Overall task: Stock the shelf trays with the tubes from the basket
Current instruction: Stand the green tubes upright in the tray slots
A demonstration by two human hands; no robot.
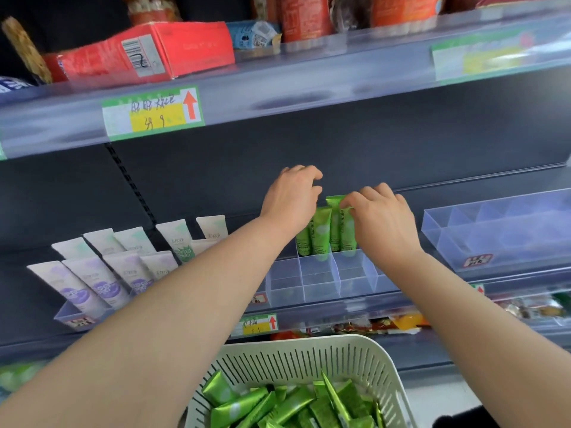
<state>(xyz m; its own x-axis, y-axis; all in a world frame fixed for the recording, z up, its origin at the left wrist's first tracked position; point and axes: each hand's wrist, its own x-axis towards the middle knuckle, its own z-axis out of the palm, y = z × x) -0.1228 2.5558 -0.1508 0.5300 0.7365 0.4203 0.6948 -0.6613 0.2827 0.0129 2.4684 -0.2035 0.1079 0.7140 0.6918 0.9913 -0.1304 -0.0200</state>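
A: Where is the green tube (pixel 335 205) that is being handled?

B: It is stood in the back row of the clear divided tray (pixel 318 285), touching the other green tubes (pixel 320 233) already upright there. Its crimped top is pinched between thumb and fingertips of the right hand (pixel 383 217).

A: And the left hand (pixel 293 199)?

B: It is held over the left end of that row with its fingers curled. Whether anything is gripped beneath it cannot be told, since the tube tops there are hidden by it.

A: What could be spoiled from here?

B: The upright tubes are packed against one another. If the pinched tube is pressed down crooked, its neighbours could be tilted or tipped forward into the front compartments, which are not yet filled. The tube could also be seated astride a divider and left leaning.

A: Anything further out?

B: The tray is set near the front edge of the shelf (pixel 340 307). If it is nudged by a forearm, it could be slid towards that edge. The basket (pixel 309 342), heaped with tubes to be stocked (pixel 287 403), is placed just below the arms and could be caught by an elbow when a hand is drawn back. The pale tubes (pixel 102 273) at the left end of the shelf and the empty tray (pixel 500 233) at the right end are well apart, and are judged unlikely to be disturbed.
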